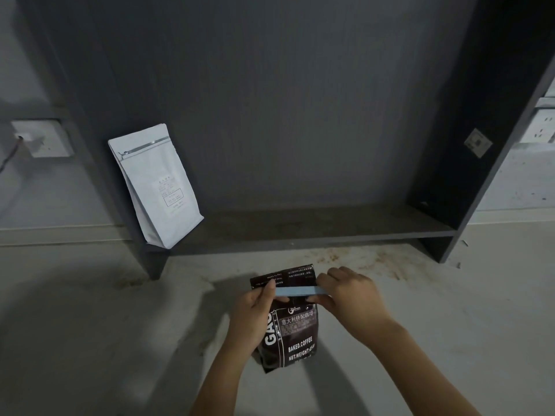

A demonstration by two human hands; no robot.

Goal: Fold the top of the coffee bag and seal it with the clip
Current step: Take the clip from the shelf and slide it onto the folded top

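Observation:
A dark brown coffee bag with white lettering stands upright on the pale counter, low in the middle of the head view. Its top flap is bent over backwards. A long light-blue clip lies across the bag just under the fold. My left hand pinches the clip's left end and the bag's left edge. My right hand grips the clip's right end, fingers wrapped over it. Whether the clip is snapped shut, I cannot tell.
A white coffee bag leans at the left end of a dark grey shelf unit behind the work spot. Brown stains mark the counter by the shelf's base. Wall sockets sit at the far left and far right.

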